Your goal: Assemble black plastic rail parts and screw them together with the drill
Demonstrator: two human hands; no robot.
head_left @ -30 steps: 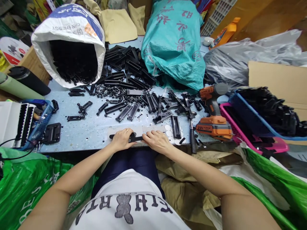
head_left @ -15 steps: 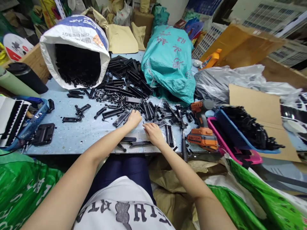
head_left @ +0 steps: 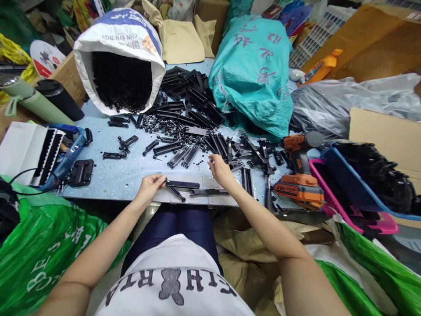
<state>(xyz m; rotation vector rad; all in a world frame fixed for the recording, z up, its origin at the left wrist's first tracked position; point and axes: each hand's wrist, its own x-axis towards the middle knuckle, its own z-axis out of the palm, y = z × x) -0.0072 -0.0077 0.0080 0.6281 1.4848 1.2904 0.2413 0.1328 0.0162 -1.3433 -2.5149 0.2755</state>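
Note:
My left hand (head_left: pixel 150 188) is at the table's near edge, its thumb and fingers pinched on the left end of a black jointed bar assembly (head_left: pixel 183 184). A short black arm (head_left: pixel 176 193) angles off that same end. To the right lies a longer black bar with a forked end (head_left: pixel 207 192), partly under my right forearm. My right hand (head_left: pixel 221 170) hovers beside a few tiny dark parts (head_left: pixel 200 163), fingers curled together; anything between the fingertips is too small to make out. Beyond the hands, slotted black bars (head_left: pixel 190 154) lie fanned beside a heap of small metal pins (head_left: pixel 171 125).
A white sack (head_left: pixel 158 83) of black parts and a teal sack (head_left: pixel 251 74) stand at the back. An orange cordless drill (head_left: pixel 297 188) is on the right, beside a pink basket (head_left: pixel 358 224) and a blue basket (head_left: pixel 332 162). Another blue basket (head_left: pixel 74 147) sits left.
My left hand has come back from the fanned bars to the near edge and now grips the jointed bar's end. My right hand has shifted slightly away from me. The view has turned left.

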